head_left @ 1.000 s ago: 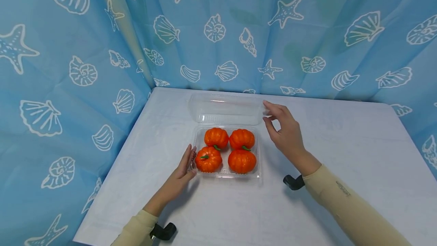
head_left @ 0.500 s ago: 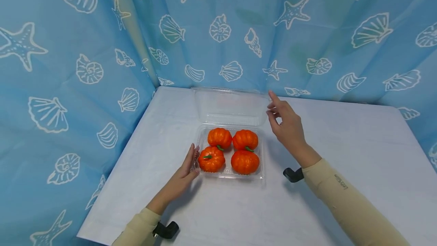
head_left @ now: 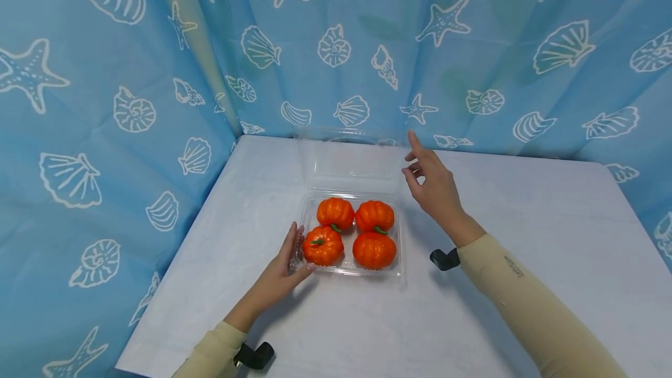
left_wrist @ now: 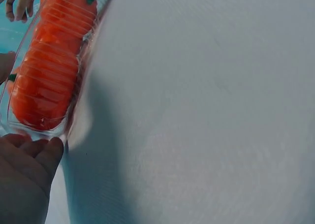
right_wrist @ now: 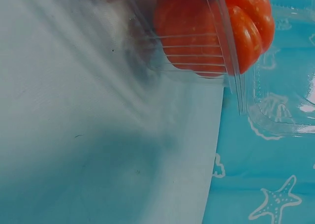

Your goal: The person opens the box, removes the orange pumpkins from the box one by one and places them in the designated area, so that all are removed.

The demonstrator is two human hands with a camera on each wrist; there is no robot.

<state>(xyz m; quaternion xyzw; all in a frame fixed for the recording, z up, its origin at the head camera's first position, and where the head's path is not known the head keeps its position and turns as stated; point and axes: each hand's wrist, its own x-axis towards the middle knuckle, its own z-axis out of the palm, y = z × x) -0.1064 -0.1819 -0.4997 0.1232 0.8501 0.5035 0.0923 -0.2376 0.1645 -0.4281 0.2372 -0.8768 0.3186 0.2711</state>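
Four orange pumpkins (head_left: 322, 246) are seated two by two in a clear container (head_left: 362, 271) at the centre of the head view. The lid (head_left: 354, 159) stands raised along the far rim, higher in the frame. Left hand (head_left: 280, 275), below and left of centre: fingers extended along the container's left wall, thumb spread at the near left corner. Right hand (head_left: 433, 182), right of centre: index finger straight, remaining fingers bent, located at the lid's right edge; whether it grips that edge cannot be told.

The left wrist view adds a side face at upper left: pumpkins behind a ribbed wall, left fingertips (left_wrist: 56, 143) at its lower end. The right wrist view shows a ribbed wall at the top and a clear lid corner at the right edge, against the blue curtain (head_left: 299, 69); the right hand lies outside this view. Only the head view presents all four pumpkins, the beige sleeves (head_left: 530, 296) and the white table (head_left: 252, 191) up to its far edge.
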